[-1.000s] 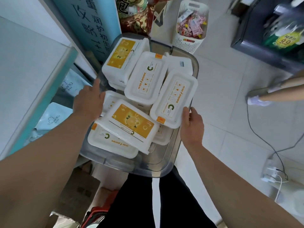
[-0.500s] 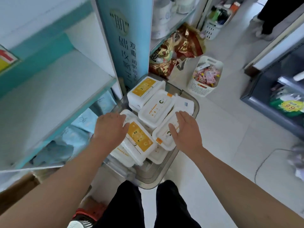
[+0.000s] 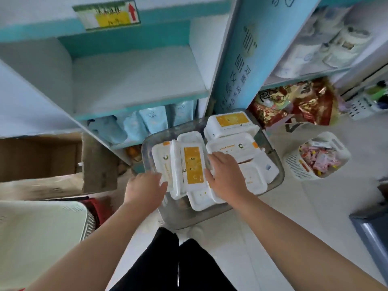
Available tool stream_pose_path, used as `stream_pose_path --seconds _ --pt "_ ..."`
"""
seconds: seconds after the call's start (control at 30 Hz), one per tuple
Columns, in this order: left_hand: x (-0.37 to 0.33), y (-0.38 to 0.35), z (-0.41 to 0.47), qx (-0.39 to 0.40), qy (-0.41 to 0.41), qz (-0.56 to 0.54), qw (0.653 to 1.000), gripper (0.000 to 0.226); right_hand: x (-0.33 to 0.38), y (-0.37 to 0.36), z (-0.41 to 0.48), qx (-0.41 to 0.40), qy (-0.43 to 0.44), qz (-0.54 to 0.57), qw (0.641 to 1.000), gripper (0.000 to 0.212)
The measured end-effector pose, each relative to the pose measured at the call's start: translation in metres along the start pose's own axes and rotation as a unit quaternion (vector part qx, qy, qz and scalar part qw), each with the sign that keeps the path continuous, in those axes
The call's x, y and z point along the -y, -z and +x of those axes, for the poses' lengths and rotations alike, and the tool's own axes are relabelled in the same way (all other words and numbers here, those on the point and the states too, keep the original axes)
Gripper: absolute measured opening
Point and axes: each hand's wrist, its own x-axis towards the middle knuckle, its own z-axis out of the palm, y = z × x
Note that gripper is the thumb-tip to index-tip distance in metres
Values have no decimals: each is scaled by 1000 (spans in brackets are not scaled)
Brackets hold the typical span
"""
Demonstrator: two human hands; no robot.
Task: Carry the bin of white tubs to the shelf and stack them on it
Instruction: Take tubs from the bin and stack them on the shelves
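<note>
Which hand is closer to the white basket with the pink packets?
Right. The right hand is on the tubs at the basket's side of the bin; the left hand is at the bin's opposite edge, farther off.

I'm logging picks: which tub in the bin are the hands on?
The orange-topped tub lying lengthwise between the left hand and right hand. The other orange-topped tub sits untouched at the far end of the bin.

Clear bin (image 3: pixel 184 215) on tiled floor (image 3: pixel 315 198)
</note>
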Motion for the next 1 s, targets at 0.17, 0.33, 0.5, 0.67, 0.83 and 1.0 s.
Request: stream_pose_path --seconds 0.17,0.33,0.5,0.67,0.83,1.0 --pt "8 -23 -6 48 97 -123 987 30 18 -9 30 18 54 0 998 33" --pt "4 -31 12 86 110 -159 977 34 25 -22 61 58 66 -26 996 35" --pt "-6 -43 27 133 135 -243 951 45 22 -33 88 98 52 -11 994 42" --pt "-15 -56 32 173 202 -372 889 53 25 -36 117 158 55 24 986 50" --pt "-29 -72 40 209 285 -499 791 67 28 -46 144 278 29 73 957 59" --pt "-54 -69 39 153 404 -713 552 30 21 -49 154 287 29 84 954 54"
